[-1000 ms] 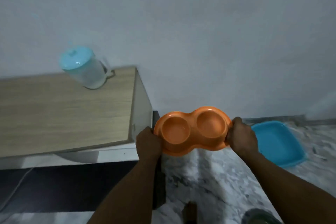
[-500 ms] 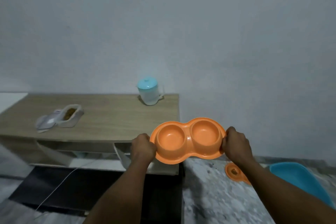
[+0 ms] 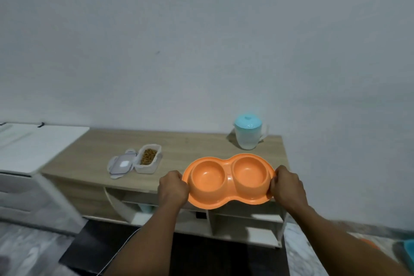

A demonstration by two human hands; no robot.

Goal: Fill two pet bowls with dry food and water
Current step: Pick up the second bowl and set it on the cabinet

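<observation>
"While both hands are busy with that orange double bowl, how far along would you say the job is?"

"Barely begun, by my reckoning. Both wells look dry and bare: no kibble, no water."

"And the grip?"

"The left hand has its fingers curled over the rim at the bowl's 9 o'clock end, and the right hand does the same at 3 o'clock. The bowl is level, wells up, over the near edge of the desk, toward its right end. Whether its underside touches the wood I cannot tell."

"Are the supplies ready?"

"Both look within reach. Take the bowl as the centre of the dial. The food tub sits on the desk at about 10 o'clock, open, with brown kibble showing inside. Its lid lies just beside it, at the tub's 9 o'clock. The water jug with the pale blue cap stands at about 1 o'clock, near the wall. How much water it holds I cannot make out."

"So what is left?"

"Nearly everything, I'd judge: set the bowl down, put kibble in one well and pour water into the other. Neither well is filled yet."
</observation>
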